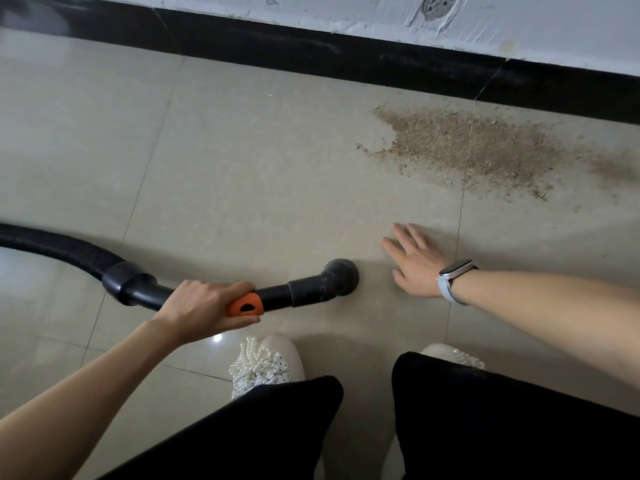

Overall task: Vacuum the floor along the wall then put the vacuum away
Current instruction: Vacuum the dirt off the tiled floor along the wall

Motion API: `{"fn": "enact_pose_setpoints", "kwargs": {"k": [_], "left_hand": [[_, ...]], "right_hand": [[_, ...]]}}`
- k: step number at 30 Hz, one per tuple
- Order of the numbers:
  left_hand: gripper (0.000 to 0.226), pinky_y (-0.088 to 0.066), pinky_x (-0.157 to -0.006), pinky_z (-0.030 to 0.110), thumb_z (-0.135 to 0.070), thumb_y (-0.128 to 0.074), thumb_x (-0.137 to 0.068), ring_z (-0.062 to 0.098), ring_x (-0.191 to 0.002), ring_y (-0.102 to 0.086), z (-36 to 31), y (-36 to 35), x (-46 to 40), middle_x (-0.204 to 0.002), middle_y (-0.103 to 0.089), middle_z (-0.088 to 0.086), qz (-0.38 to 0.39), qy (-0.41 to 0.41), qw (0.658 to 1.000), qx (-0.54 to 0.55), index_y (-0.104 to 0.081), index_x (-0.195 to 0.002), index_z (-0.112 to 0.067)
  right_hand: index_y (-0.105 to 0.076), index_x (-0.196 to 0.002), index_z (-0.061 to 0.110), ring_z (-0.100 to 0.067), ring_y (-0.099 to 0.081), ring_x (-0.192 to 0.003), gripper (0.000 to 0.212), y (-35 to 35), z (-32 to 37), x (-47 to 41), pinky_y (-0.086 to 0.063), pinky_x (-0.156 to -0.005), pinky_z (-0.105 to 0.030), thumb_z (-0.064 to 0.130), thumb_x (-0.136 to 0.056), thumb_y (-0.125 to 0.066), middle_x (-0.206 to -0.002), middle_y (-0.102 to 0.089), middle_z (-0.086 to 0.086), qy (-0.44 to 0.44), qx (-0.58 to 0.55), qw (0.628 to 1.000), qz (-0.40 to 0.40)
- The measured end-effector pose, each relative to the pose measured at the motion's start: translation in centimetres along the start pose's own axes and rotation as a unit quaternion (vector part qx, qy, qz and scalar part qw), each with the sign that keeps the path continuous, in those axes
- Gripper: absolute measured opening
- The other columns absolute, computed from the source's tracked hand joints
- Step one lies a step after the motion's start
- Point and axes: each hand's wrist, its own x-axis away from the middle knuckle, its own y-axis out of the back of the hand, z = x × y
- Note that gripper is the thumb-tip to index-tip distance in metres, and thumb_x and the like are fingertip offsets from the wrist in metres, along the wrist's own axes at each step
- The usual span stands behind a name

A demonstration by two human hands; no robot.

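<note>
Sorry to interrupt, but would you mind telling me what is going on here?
A person is vacuuming the tiled floor. Their left hand grips the vacuum wand at its orange collar, with the round nozzle near the floor. The right hand is spread open beside it. A brown debris patch by the black baseboard is not yet cleaned.

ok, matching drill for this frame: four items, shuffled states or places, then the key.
Items:
1. left hand
2. right hand
3. round brush nozzle
4. sawdust-like dirt patch

States/places:
A. open, fingers spread, just above or on the floor tiles
B. by the black baseboard, right of the nozzle
C. grips the vacuum wand at its orange collar
D. on the tile, between the two hands

Pairs: 1-C, 2-A, 3-D, 4-B
</note>
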Motion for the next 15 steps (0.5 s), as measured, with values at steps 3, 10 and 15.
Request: {"fn": "enact_pose_setpoints", "kwargs": {"k": [3, 10, 15], "left_hand": [[0.059, -0.018, -0.039, 0.012, -0.080, -0.017, -0.082, 0.012, -0.037, -0.050, 1.5, -0.2, 2.5, -0.061, -0.059, -0.016, 0.011, 0.016, 1.000, -0.013, -0.050, -0.102, -0.036], [0.060, -0.025, -0.042, 0.014, -0.078, -0.028, -0.078, 0.017, -0.040, -0.055, 2.5, -0.1, 4.6, -0.066, -0.065, -0.011, -0.013, 0.048, 0.999, -0.007, -0.055, -0.104, -0.032], [0.056, -0.008, -0.040, 0.009, -0.077, -0.014, -0.085, 0.009, -0.034, -0.048, 0.3, -0.6, 3.8, -0.058, -0.058, -0.015, 0.041, -0.002, 0.999, -0.012, -0.050, -0.099, -0.035]], "right_hand": [[0.006, -0.151, 0.029, -0.034, 0.020, -0.144, 0.068, -0.1, 0.3, -0.7, -0.009, -0.116, -0.054, 0.034, -0.097, -0.035, -0.156, 0.023, -0.008, 0.024, 0.044, 0.998, 0.031], [0.005, -0.151, 0.029, -0.037, 0.021, -0.142, 0.065, 0.9, 1.6, -2.0, -0.008, -0.115, -0.056, 0.028, -0.097, -0.032, -0.156, 0.024, -0.007, 0.022, 0.030, 0.999, 0.038], [0.003, -0.152, 0.027, -0.037, 0.020, -0.143, 0.066, 1.2, 2.1, -2.3, -0.006, -0.116, -0.054, 0.022, -0.096, -0.032, -0.157, 0.023, -0.006, 0.024, 0.017, 0.999, 0.031]]}}
